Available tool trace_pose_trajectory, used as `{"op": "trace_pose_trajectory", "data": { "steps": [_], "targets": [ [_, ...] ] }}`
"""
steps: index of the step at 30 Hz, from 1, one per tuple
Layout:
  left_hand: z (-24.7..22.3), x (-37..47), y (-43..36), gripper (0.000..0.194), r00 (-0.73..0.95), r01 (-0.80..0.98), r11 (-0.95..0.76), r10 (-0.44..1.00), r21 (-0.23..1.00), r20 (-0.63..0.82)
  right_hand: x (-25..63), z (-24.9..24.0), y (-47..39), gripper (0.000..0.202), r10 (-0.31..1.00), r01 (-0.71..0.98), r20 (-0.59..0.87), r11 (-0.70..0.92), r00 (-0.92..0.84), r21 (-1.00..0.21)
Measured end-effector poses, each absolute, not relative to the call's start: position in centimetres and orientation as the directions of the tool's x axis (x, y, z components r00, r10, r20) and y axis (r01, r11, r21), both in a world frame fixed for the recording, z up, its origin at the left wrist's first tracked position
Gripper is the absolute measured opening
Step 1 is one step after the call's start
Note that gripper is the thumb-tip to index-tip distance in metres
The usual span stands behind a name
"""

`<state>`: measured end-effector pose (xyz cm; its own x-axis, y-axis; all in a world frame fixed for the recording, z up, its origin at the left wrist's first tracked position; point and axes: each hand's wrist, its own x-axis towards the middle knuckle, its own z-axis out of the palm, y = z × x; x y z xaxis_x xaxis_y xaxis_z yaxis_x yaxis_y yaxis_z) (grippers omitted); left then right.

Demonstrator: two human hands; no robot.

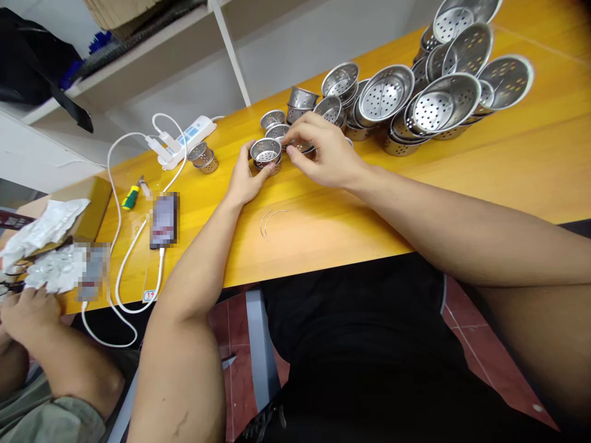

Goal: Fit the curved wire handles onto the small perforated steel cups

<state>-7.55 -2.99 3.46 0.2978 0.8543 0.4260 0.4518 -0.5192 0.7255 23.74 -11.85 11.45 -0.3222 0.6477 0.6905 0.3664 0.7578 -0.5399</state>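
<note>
My left hand (245,179) is wrapped round a small perforated metal cup (266,161), which seems to sit in another one, upright on the table. Just right of its rim, my right hand (331,152) has thumb and forefinger brought close in a pinch. Whatever lies between those fingertips is too small to make out. More small perforated cups (272,119) stand behind, partly hidden by my right hand. Two thin curved wires (268,223) lie on the table in front of my left hand.
Large perforated metal cups (446,111) stand stacked at right. A small cup pair (203,158), power strip (189,143), phone (164,221) with white cables and green-yellow screwdriver (132,195) are at left. Another person's hand (34,314) rests by plastic bags (55,267).
</note>
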Motion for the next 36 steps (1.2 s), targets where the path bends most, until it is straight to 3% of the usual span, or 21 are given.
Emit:
{"op": "trace_pose_trajectory", "data": {
  "steps": [5,12,15,20,26,29,36],
  "targets": [
    [4.9,-8.3,-2.7,0.113,0.045,0.592,-0.378,0.897,0.712,0.439,23.7,11.9,-12.3,0.025,0.658,0.402,0.669,0.748,-0.346,-0.527],
    [4.6,-8.4,-1.5,0.084,-0.117,0.582,-0.286,0.897,0.762,0.426,23.7,12.4,-12.8,0.025,0.689,0.433,0.632,0.72,-0.355,-0.542],
    [4.6,-8.4,-1.5,0.076,-0.105,0.561,-0.265,0.917,0.784,0.385,23.6,12.7,-12.9,0.027,0.704,0.447,0.603,0.708,-0.376,-0.547],
    [5.5,-7.4,-2.9,0.061,0.074,0.536,-0.314,0.942,0.784,0.327,23.6,13.1,-13.2,0.027,0.717,0.46,0.563,0.696,-0.411,-0.551],
    [9.8,-6.4,-6.4,0.046,0.166,0.68,-0.464,0.851,0.568,0.498,23.8,13.1,-13.1,0.027,0.696,0.412,0.548,0.717,-0.464,-0.563],
    [11.9,-7.7,-6.9,0.057,0.103,0.731,-0.522,0.721,0.439,0.685,23.9,12.4,-12.8,0.028,0.626,0.349,0.482,0.762,-0.613,-0.545],
    [10.9,-14.2,-3.6,0.098,-0.391,0.775,-0.1,0.7,0.624,0.598,22.1,10.4,-14.1,0.057,0.328,0.159,0.355,0.889,-0.875,-0.429]
  ]
}}
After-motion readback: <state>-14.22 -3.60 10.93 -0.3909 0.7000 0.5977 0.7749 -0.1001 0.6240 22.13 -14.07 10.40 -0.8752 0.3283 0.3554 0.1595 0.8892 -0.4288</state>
